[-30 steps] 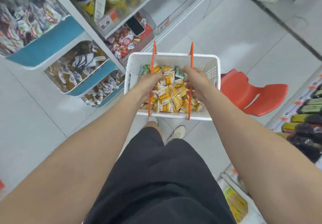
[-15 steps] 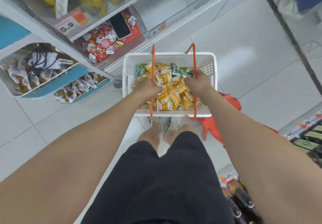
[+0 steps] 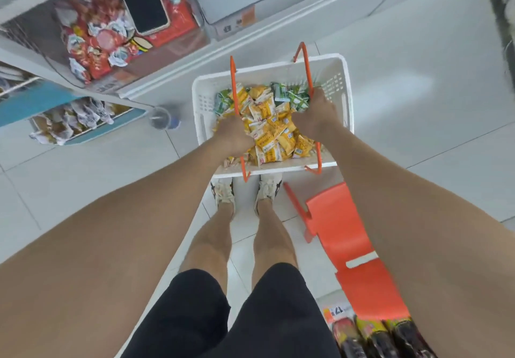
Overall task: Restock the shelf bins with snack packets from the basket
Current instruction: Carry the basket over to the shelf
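Shelf bins (image 3: 30,104) upper left, holding packets. White basket (image 3: 341,78) held over shoes, snack packets (image 3: 274,131) heaped inside. Left hand (image 3: 235,137) clamped on left orange handle (image 3: 233,84), right hand (image 3: 316,118) on right handle (image 3: 306,62).

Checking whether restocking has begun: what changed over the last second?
The person has risen: bare legs now show below the shorts, and the white basket is held ahead of the red stool instead of beside it. Nothing taken or let go: left hand and right hand keep their grip on the orange handles, snack packets still inside.
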The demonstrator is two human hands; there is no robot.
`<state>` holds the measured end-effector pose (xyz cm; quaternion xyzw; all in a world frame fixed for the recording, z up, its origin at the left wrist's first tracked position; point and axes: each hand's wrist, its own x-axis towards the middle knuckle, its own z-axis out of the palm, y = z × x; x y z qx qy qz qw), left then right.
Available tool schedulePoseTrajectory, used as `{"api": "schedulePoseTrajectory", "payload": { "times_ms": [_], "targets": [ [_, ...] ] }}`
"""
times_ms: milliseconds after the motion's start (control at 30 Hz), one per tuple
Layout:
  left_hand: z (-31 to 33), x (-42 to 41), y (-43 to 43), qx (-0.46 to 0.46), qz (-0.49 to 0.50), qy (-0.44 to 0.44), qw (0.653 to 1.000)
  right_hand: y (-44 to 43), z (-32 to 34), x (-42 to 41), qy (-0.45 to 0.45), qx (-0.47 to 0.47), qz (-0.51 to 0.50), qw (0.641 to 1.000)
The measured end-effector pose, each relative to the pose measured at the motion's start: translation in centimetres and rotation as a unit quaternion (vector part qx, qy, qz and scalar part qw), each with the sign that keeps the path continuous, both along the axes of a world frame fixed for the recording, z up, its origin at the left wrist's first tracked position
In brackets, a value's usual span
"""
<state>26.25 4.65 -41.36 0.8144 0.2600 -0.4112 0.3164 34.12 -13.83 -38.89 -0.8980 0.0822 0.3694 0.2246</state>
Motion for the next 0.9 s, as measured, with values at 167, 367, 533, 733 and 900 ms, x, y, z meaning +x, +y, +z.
{"api": "schedulePoseTrajectory", "payload": {
  "times_ms": [167, 367, 533, 733, 900],
  "targets": [
    [-4.4, 2.1, -1.3, -0.041, 0.063, 0.005, 0.997, -0.4, -4.8, 3.6, -0.004, -0.008, 0.004, 1.0],
    [-9.4, 4.2, -2.4, -0.073, 0.114, 0.003, 0.991, -0.2, -10.5, 5.6, -0.005, -0.017, 0.007, 1.0],
    [-12.2, 5.4, -2.8, -0.099, 0.155, 0.006, 0.983, -0.7, -13.1, 7.2, -0.023, -0.033, -0.017, 0.999],
    [-11.2, 3.4, -1.5, 0.031, 0.093, -0.059, 0.993, -4.1, -12.7, 7.1, -0.077, -0.194, 0.191, 0.959],
    [-8.3, 1.7, -0.9, 0.137, -0.131, -0.009, 0.982, -4.6, -11.0, 5.8, 0.019, -0.278, 0.204, 0.938]
  ]
}}
